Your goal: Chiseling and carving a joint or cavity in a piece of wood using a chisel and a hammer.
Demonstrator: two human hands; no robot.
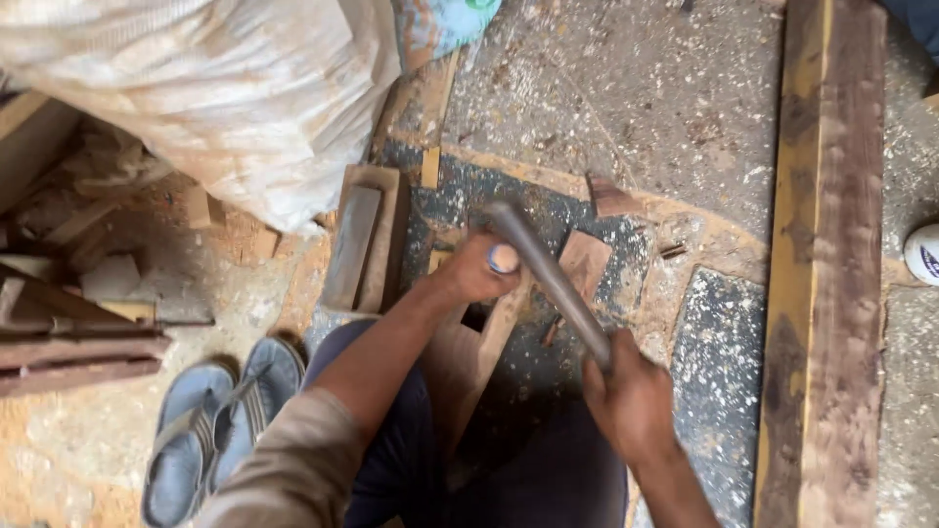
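My left hand (479, 271) is closed around a chisel whose blue-and-white handle end (503, 258) shows at the top of my fist. The chisel stands over a square hole (476, 316) cut in a narrow wooden piece (469, 362) lying between my knees. My right hand (631, 396) grips the lower end of a long grey metal hammer (548, 274), blurred with motion, its head up near the chisel's handle. The chisel's blade is hidden by my fist.
A long dark wooden plank (827, 264) lies along the right. A sharpening stone in a wooden holder (360, 244) sits left of my hand, under a white sack (215, 88). Blue sandals (210, 430) lie bottom left. Wood offcuts (585, 262) and sawdust cover the floor.
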